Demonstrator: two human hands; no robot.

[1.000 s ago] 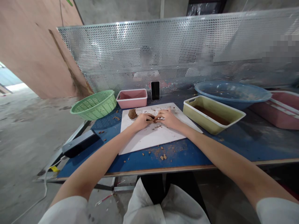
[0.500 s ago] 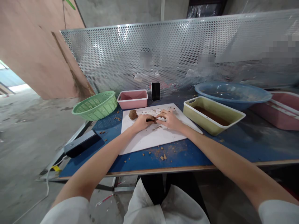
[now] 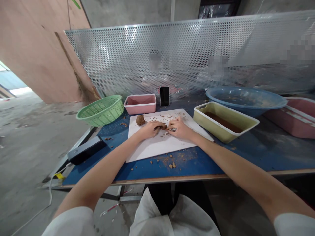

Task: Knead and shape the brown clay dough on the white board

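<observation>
Over a white board [image 3: 145,149] on the blue table, my left hand [image 3: 148,129] is closed around a small brown lump of clay [image 3: 163,127] that sticks out past its fingertips. My right hand [image 3: 181,129] is close beside it, its fingers pinched together at the clay's right end. A thin, pale-brown bit shows at those fingertips, too small to name. Behind my left hand a larger round ball of clay [image 3: 140,120] rests on the board. Brown crumbs lie scattered around both hands.
At the back left stand a green basket [image 3: 103,113] and a pink tub [image 3: 140,109]; a phone [image 3: 164,96] leans upright beside them. To the right are a yellow-green tub [image 3: 216,131] with brown liquid, a blue basin [image 3: 246,101] and another pink tub [image 3: 290,123]. A dark box [image 3: 86,150] sits left.
My right fingers have curled in from a more spread pose to a pinch. The clay in my left hand has turned and shows more past the fingers. The ball of clay has stayed put.
</observation>
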